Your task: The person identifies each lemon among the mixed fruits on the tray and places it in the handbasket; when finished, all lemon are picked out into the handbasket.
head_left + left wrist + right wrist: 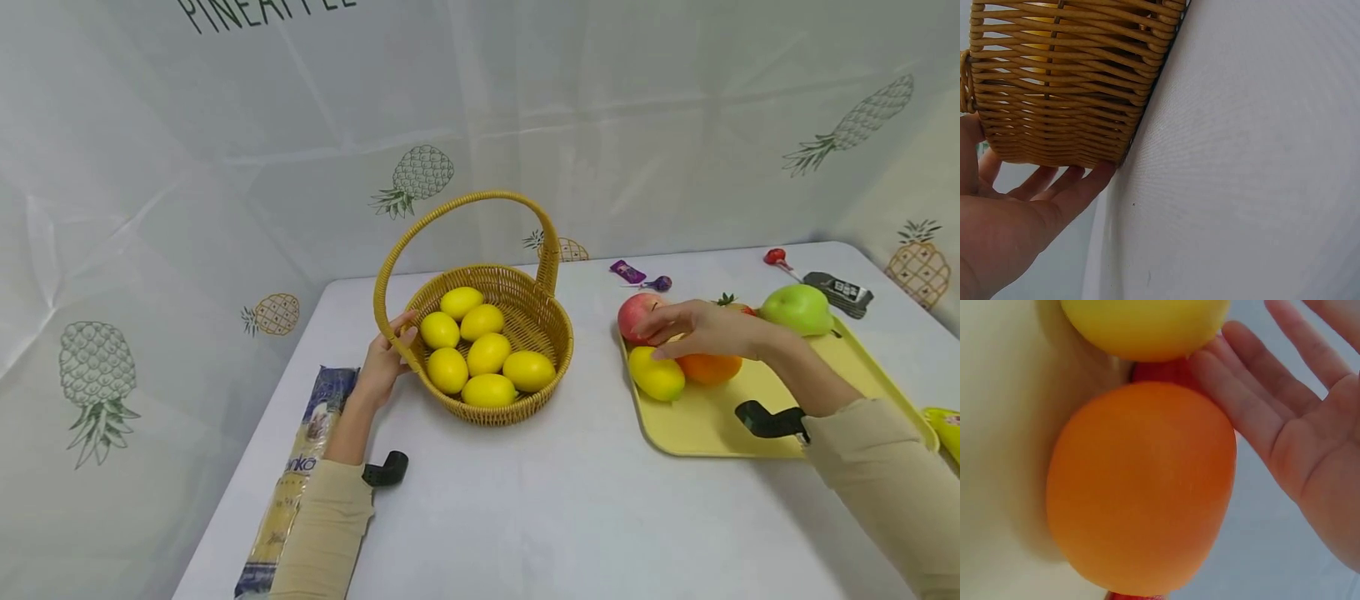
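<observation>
A woven basket point(551, 392) with a tall arched handle stands mid-table, holding several yellow lemons point(489, 353). My left hand point(381, 367) rests against its left side at the foot of the handle; in the left wrist view its extended fingers point(1079, 194) touch the wicker. Over the left part of a yellow tray point(757, 433), my right hand point(697, 329) hovers with fingers extended. Its fingertips are right at a lemon point(656, 375). Close below the hand lies an orange point(1141, 487), and a red apple point(636, 317) is partly covered by the fingers.
A green pear point(797, 310) and a partly hidden strawberry point(738, 307) are at the tray's back. Behind the tray lie a purple candy point(627, 272), two lollipops point(660, 283) and a dark packet point(838, 293). A long pasta pack point(300, 475) lies under the left forearm.
</observation>
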Demonstrator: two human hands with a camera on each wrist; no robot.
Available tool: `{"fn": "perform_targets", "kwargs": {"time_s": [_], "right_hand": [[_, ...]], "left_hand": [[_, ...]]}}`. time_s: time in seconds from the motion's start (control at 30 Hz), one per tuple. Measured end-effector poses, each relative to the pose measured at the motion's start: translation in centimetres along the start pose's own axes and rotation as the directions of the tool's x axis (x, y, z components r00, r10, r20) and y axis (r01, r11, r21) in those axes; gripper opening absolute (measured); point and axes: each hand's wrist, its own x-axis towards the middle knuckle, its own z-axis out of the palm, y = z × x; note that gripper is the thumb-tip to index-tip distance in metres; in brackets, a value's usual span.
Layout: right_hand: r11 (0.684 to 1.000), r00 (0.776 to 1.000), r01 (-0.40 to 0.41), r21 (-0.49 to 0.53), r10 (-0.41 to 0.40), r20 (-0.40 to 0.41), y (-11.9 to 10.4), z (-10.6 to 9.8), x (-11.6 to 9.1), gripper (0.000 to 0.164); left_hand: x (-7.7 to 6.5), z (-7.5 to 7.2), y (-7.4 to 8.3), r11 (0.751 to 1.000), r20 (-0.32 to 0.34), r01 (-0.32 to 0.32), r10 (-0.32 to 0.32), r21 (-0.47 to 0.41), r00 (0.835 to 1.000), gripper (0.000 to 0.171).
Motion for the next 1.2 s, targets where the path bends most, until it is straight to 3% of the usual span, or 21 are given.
{"fn": "perform_targets", "kwargs": {"time_s": [0.2,0.5,0.67,0.97,1.2], "right_hand": [[0.991,0.998,0.065,-0.116,-0.066,-0.002,-0.2,1.1,0.1,0.044],[0.961,1.000,0.011,-0.275,-0.010,0.008,-1.1,2.5,-0.1,0.047],[0.955,1.000,-0.007,-0.297,0.012,0.017,-1.2,2.8,-0.1,0.043],[0.982,1.000,-0.024,-0.190,0.024,-0.003,-1.8,1.0,-0.7,0.039],[1.000,1.000,0.012,-0.029,-0.012,-0.007,-4.8,-1.1,1.1,0.043]], "left_hand": [[0.0,0.0,0.0,1.000,-0.004,-0.003,0.003,0.003,1.000,0.050],[0.0,0.0,0.0,1.000,-0.009,-0.001,0.001,0.003,1.000,0.049],[-0.2,0.0,0.2,1.000,-0.005,0.006,-0.006,-0.006,1.000,0.048],[-0.1,0.0,-0.1,1.000,-0.009,0.002,-0.002,0.007,1.000,0.047],[0.1,0.1,0.0,1.000,-0.008,0.004,-0.004,0.010,1.000,0.048]]}}
